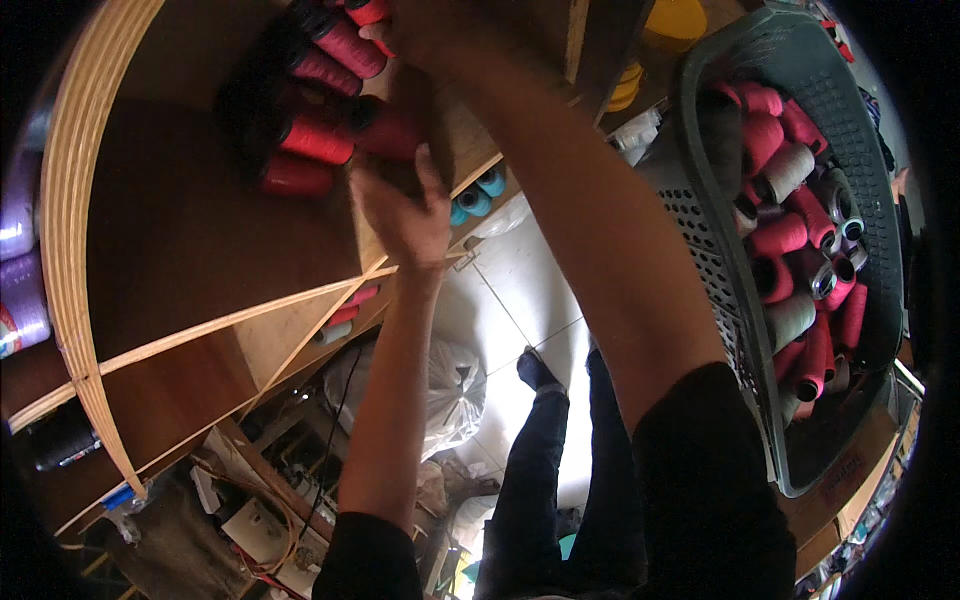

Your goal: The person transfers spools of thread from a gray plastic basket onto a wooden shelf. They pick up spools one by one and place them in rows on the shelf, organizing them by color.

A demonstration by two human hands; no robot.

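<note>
Left hand [405, 210] closes its fingers around a dark red thread cone [385, 130], setting it among the red cones [315, 140] on the wooden shelf [200, 250]. The right hand [420, 30] reaches the upper row, grip hidden, I can't tell. I'd judge this is mid-stocking; next calls for seating the cone upright, then another from the grey basket [700, 230].

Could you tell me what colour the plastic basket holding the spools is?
Grey-green basket, clearest in the head view.

A big wooden shelf [200, 230] with pale edges holds rows of red thread cones [318, 138] lying on their sides on its brown board. Purple cones [22, 300] sit in the part to the left. A lower part holds a few blue cones [478, 196]. Down below, the white tiled floor [520, 290] carries a stuffed white plastic bag [450, 390].
</note>
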